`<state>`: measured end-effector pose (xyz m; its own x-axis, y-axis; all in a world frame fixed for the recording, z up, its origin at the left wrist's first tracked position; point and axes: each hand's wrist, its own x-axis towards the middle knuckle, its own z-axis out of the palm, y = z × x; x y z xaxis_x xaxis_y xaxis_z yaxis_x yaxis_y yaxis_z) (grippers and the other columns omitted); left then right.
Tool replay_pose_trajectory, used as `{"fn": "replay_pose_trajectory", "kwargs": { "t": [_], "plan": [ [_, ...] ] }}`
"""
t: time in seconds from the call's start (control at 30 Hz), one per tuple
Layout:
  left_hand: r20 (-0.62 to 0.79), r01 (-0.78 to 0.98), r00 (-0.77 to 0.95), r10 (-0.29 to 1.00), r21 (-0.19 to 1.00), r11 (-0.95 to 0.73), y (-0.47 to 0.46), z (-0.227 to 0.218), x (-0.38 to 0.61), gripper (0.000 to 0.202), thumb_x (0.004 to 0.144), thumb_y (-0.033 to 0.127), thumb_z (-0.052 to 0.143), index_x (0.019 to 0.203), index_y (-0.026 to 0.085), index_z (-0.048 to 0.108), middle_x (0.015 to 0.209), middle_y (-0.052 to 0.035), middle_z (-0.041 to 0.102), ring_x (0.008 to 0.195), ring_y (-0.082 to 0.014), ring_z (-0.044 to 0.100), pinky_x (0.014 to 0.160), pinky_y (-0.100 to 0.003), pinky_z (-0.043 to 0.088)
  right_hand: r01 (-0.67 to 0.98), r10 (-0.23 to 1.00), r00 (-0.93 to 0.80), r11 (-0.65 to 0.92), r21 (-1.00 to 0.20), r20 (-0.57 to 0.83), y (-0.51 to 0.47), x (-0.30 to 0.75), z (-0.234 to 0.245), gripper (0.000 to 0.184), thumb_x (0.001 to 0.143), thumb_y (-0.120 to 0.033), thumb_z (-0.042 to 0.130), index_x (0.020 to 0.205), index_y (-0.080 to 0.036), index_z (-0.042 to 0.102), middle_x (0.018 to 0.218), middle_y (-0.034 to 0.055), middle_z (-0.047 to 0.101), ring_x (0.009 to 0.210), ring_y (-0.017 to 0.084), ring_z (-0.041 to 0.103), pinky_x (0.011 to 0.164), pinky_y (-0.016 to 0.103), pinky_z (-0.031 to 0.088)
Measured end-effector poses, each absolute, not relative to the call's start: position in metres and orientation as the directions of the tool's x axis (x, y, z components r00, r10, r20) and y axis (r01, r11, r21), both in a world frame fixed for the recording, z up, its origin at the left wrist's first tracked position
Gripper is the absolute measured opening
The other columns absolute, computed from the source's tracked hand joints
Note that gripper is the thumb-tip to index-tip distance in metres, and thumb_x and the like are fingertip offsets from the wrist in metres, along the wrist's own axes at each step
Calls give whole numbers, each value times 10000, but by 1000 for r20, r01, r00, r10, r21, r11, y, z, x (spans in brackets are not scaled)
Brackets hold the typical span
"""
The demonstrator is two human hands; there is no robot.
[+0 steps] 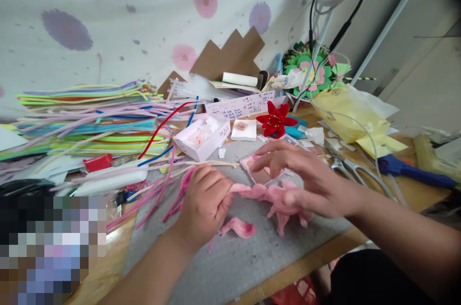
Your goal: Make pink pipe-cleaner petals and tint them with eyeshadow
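Observation:
My left hand (206, 199) is closed around one end of a pink fuzzy pipe-cleaner piece, whose stalk comes out between thumb and fingers. To the right the piece widens into a flower-like pink shape (283, 201) with several curled petals and points. My right hand (309, 175) hovers over that shape with fingers spread and stretched out; its thumb lies against or just in front of the petals, I cannot tell which. On the grey cutting mat (216, 271) below lies a loose curled pink petal (242, 228). Pink pipe cleaners (183, 182) lie just behind my left hand.
Bundles of coloured pipe cleaners (90, 127) fill the left. Behind my hands are a white box (203, 139), a red fuzzy flower (275, 120) and a palette (257, 170). Scissors (349, 165), a blue-handled tool (414, 170) and a yellow bag (355, 113) lie right.

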<state>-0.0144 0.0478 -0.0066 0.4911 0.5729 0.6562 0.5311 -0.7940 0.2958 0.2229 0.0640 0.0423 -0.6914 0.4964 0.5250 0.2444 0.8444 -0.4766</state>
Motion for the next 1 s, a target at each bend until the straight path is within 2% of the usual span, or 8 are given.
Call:
{"fn": "replay_pose_trajectory", "kwargs": {
  "t": [0.1,0.3,0.47,0.57,0.77,0.87,1.0],
  "plan": [
    [651,520,501,571,301,-799,47,-7,-15,159,883,180,485,836,155,635,750,-55,597,765,-200,508,813,-424,406,160,427,-756,856,-492,496,43,216,57,303,897,-499,492,889,-196,506,1091,79,646,1136,224,491,999,420,345],
    [658,510,532,533,254,-822,44,-4,-14,126,872,187,510,877,165,634,766,-42,605,782,-192,509,916,-456,376,190,400,-779,884,-427,483,37,217,60,314,892,-498,510,871,-185,532,1016,66,670,1128,220,497,1042,433,301],
    [657,528,542,525,220,-820,42,-1,-14,170,884,205,476,857,175,641,732,-38,600,766,-191,513,921,-459,382,182,357,-809,907,-379,466,35,216,61,307,869,-483,559,853,-177,542,1109,71,657,1157,218,486,1069,415,276],
    [665,537,536,520,207,-818,42,-1,-15,160,873,198,491,864,175,649,746,-40,616,788,-196,531,938,-468,375,195,368,-804,906,-376,468,33,216,61,305,874,-488,546,859,-184,554,1075,62,670,1151,219,490,1063,420,285],
    [706,540,530,469,145,-829,39,2,-15,147,865,190,500,885,171,645,781,-47,661,805,-204,546,942,-485,375,238,399,-795,898,-369,458,33,216,60,310,873,-515,525,843,-208,552,1136,69,658,1186,239,479,1084,449,261],
    [725,552,511,462,135,-823,38,3,-16,144,869,202,505,884,188,647,787,-42,667,814,-202,547,949,-481,376,229,405,-785,893,-388,468,31,215,61,315,890,-517,491,855,-212,562,1085,70,675,1169,237,495,1068,453,288],
    [726,555,523,447,108,-825,38,3,-17,162,875,206,490,921,180,643,794,-51,671,821,-211,548,951,-499,371,216,410,-784,884,-415,466,31,215,61,317,880,-507,518,854,-193,551,1112,101,656,1155,240,502,1030,426,337]
  ]
}}
